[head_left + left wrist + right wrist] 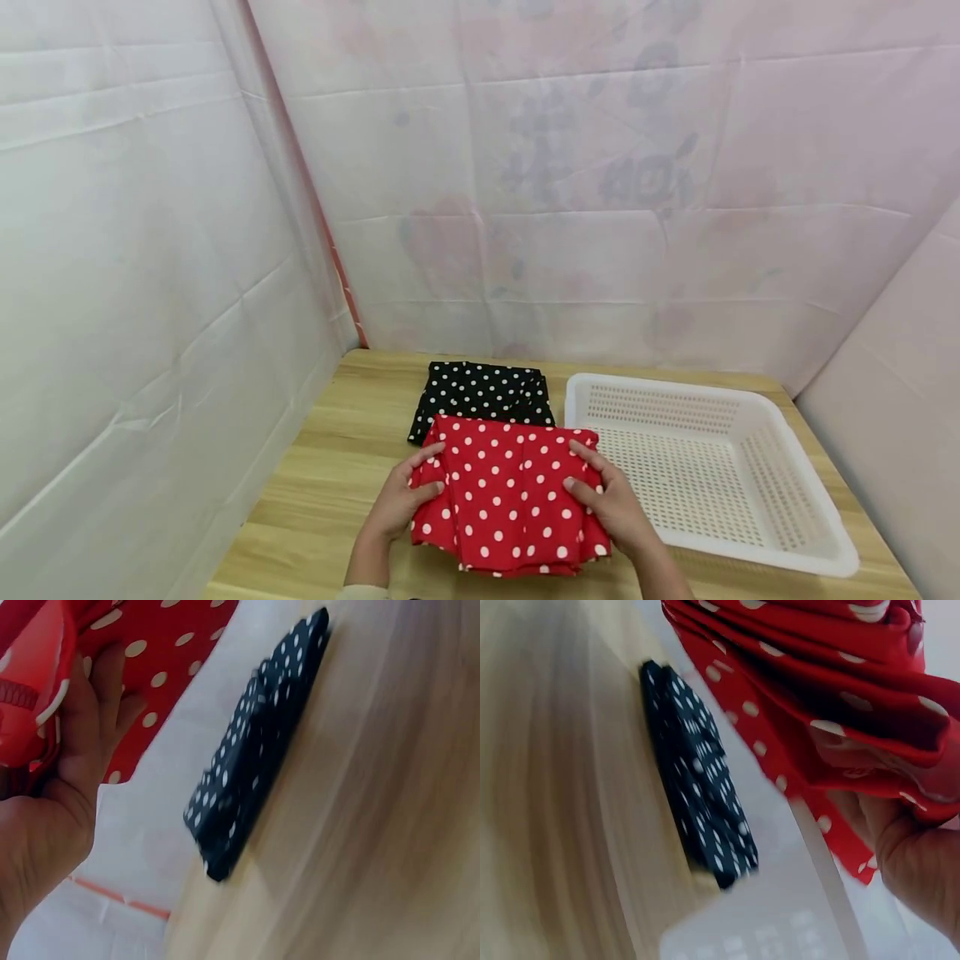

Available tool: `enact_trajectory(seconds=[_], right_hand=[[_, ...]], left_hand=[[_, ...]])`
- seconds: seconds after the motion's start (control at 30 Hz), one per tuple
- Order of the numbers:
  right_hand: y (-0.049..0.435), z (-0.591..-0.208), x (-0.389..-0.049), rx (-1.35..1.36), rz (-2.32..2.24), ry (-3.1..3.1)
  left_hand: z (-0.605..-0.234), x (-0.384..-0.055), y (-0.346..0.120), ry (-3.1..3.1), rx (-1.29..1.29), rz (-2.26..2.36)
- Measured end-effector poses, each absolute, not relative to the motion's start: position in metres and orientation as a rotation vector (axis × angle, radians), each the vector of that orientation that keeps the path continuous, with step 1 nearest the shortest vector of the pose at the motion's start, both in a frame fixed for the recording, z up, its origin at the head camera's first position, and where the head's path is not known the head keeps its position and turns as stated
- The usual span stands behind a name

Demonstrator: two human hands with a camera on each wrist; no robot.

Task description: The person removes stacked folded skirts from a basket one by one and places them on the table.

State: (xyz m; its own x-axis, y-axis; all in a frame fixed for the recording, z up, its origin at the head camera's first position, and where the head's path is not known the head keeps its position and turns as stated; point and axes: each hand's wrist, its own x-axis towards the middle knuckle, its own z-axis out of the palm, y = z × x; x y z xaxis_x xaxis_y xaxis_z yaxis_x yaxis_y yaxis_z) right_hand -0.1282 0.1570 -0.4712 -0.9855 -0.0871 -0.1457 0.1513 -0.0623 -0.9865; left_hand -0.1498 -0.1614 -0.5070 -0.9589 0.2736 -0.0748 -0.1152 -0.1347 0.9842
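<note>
Both hands hold a folded red garment with white polka dots (pixel 498 500), raised above the table. My left hand (pixel 401 500) grips its left side, thumb and fingers showing on the top face. At the opposite side my right hand (pixel 613 507) grips it the same way. Several folded layers of the red garment (pixel 802 697) hang over the right palm in the right wrist view. What looks like a zipper (pixel 16 694) shows on its underside in the left wrist view. Behind it, a folded black cloth with white dots (pixel 483 392) lies on the table, untouched.
A white perforated plastic basket (pixel 750 552) stands on the right of the wooden table (pixel 315 483), its inside bare where visible. The red garment overlaps the basket's left side in the head view. Pale hanging sheets (pixel 570 250) enclose the table behind and at both sides.
</note>
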Motion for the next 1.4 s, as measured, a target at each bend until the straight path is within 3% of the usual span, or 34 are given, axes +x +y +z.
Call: enact_trajectory(seconds=[0.63, 1.03, 1.4], right_hand=[[0.102, -0.501, -0.116, -0.056, -2.032, 2.093], [0.096, -0.550, -0.136, 0.168, -1.930, 2.261], [0.091, -0.573, -0.145, 0.114, -1.863, 2.353]], left_hand=[[-0.529, -0.130, -0.206, 1.893, -0.070, 2.087], [-0.562, -0.152, -0.206, 2.177, -0.210, 1.951], [-0.582, -0.155, -0.209, 2.265, -0.401, 1.926]])
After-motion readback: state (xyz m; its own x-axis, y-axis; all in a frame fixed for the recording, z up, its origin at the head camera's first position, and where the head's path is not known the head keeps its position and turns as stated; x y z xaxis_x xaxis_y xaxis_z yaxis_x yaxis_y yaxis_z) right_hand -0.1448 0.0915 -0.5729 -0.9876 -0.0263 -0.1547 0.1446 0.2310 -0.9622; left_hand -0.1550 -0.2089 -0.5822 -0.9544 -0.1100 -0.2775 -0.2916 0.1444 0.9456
